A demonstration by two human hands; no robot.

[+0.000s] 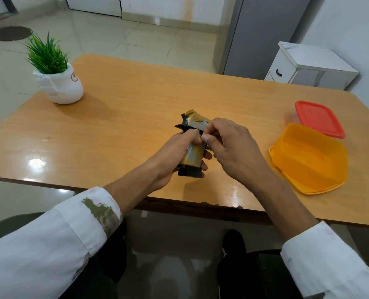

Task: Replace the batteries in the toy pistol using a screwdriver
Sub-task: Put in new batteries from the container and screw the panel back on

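Note:
A tan and black toy pistol (194, 155) is held above the wooden table (136, 100), grip pointing toward me. My left hand (175, 156) is wrapped around its grip. My right hand (228, 147) pinches at the side of the pistol just above the grip, thumb and forefinger closed on a small pale part there; what that part is I cannot tell. The barrel end is hidden behind my right hand. No screwdriver or loose batteries are in view.
An orange plastic container (311, 158) sits open at the right, with its red lid (318, 118) lying behind it. A white pot with a green plant (58, 80) stands at the far left corner. A white cabinet (308, 65) stands beyond the table.

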